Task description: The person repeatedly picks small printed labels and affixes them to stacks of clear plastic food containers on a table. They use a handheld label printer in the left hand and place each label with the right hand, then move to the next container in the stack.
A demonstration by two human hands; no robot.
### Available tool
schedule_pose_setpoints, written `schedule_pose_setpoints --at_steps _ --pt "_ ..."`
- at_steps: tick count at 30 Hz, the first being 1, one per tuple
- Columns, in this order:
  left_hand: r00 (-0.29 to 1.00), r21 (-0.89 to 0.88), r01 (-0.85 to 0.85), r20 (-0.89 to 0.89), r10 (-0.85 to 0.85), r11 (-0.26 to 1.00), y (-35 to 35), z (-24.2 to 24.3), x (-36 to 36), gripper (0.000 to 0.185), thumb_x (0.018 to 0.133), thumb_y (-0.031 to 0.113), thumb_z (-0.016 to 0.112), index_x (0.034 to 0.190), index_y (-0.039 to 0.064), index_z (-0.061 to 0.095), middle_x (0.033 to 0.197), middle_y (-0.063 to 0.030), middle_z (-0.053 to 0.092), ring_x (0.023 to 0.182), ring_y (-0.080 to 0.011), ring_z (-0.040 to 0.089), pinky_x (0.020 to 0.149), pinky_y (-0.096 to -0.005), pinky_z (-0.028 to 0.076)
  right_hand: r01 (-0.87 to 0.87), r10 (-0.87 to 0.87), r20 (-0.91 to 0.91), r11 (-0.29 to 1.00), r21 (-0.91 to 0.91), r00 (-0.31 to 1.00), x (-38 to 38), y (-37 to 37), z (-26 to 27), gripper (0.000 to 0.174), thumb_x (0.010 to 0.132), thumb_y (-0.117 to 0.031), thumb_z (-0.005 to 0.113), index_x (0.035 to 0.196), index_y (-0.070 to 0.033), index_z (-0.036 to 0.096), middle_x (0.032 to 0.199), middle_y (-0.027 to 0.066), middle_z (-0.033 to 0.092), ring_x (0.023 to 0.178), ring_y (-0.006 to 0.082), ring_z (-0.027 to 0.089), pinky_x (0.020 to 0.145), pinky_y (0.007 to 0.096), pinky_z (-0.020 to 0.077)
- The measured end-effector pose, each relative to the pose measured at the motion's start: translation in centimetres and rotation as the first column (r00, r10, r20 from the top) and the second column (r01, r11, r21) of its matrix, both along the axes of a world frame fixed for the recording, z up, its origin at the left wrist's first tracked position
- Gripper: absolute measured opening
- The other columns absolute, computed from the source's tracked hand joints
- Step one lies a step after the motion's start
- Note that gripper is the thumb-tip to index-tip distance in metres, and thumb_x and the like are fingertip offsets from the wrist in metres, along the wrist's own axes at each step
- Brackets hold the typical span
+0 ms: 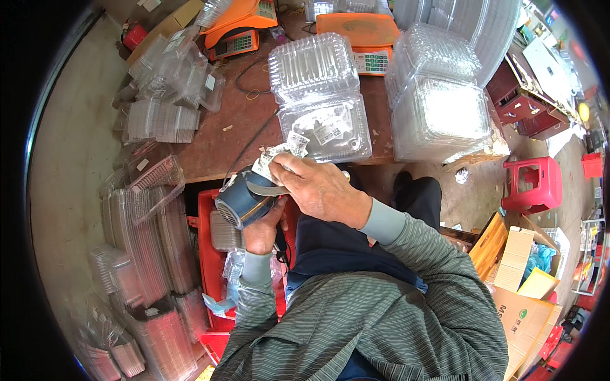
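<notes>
My left hand (263, 232) is wrapped around the handle of a dark blue hair dryer (243, 199), whose round grille faces down and left. Crumpled white printed labels (266, 164) are pinched in the fingers of my right hand (324, 190), just above the dryer. A curved grey strip (267, 189), perhaps a blade, runs from under the right fingers across the dryer's body; its other end is hidden. Just beyond lies an open clear plastic clamshell box (360, 126) on the wooden table (214, 152), with more printed labels (326, 126) on it.
Tall stacks of clear clamshell boxes (441, 114) stand at right, and nested trays (143, 238) pile up at left. Orange weighing scales (357, 28) sit at the back. Below the table edge is a red crate (207, 266). A pink stool (533, 183) and cardboard boxes (519, 324) are at right.
</notes>
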State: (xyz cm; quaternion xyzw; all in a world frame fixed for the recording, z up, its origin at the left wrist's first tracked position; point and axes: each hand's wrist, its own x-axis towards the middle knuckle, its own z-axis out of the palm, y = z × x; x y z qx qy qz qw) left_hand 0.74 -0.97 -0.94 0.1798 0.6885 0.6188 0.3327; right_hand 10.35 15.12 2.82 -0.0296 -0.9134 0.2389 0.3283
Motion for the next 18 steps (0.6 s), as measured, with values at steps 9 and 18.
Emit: schedule_pose_setpoints --at_steps 9,18 --pt "0.989 -0.021 -0.130 -0.077 0.129 0.991 -0.3 0.2 -0.4 0.011 0.091 0.006 0.073 0.092 -0.001 0.065 0.068 -0.0058 0.060 0.050 -0.0152 0.056 0.046 -0.0282 0.045 0.633 -0.638 0.048 0.748 -0.198 0.769 6.5 6.0 -4.4 0.021 0.095 -0.015 0.064 0.111 -0.001 0.065 0.104 0.0211 0.063 0.092 0.0427 0.065 0.076 0.0493 0.0551" --pt "0.982 -0.066 -0.183 -0.055 0.180 0.981 -1.7 0.5 -1.3 0.018 0.088 0.009 0.073 0.100 -0.004 0.067 0.067 -0.0073 0.057 0.051 -0.0186 0.055 0.050 -0.0306 0.044 0.641 -0.609 0.202 0.724 -0.253 0.767 7.7 7.6 -7.5 0.025 0.097 -0.021 0.063 0.112 -0.001 0.068 0.100 0.0262 0.064 0.096 0.0445 0.063 0.084 0.0492 0.0527"
